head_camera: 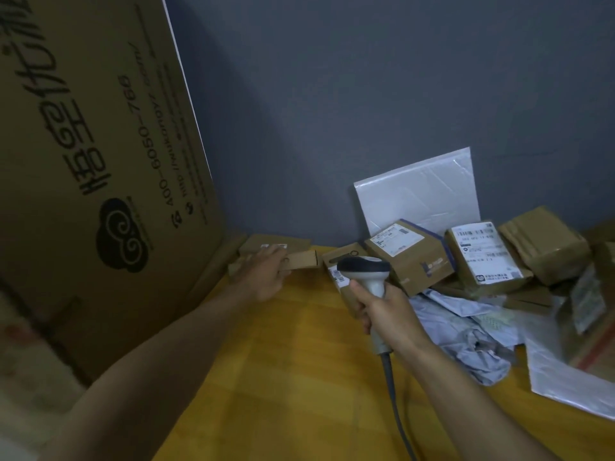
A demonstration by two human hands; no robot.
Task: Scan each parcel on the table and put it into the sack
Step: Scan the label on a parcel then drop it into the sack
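My left hand [264, 274] reaches to the far left corner of the yellow table [283, 361] and grips a small brown cardboard parcel [303, 260]. Behind it lies another flat brown parcel [276, 245] with a white label. My right hand [382, 311] holds a grey and white barcode scanner [366, 271] by its handle, its dark head toward the parcels. A brown parcel [339, 277] with a label lies right behind the scanner. No sack can be made out in view.
A pile of labelled brown boxes [482, 257] and a white mailer [419, 191] leans on the grey wall at the back right. Crumpled grey bags [466, 334] and a clear plastic bag [565, 377] lie at right. A large printed carton [100, 144] stands at left.
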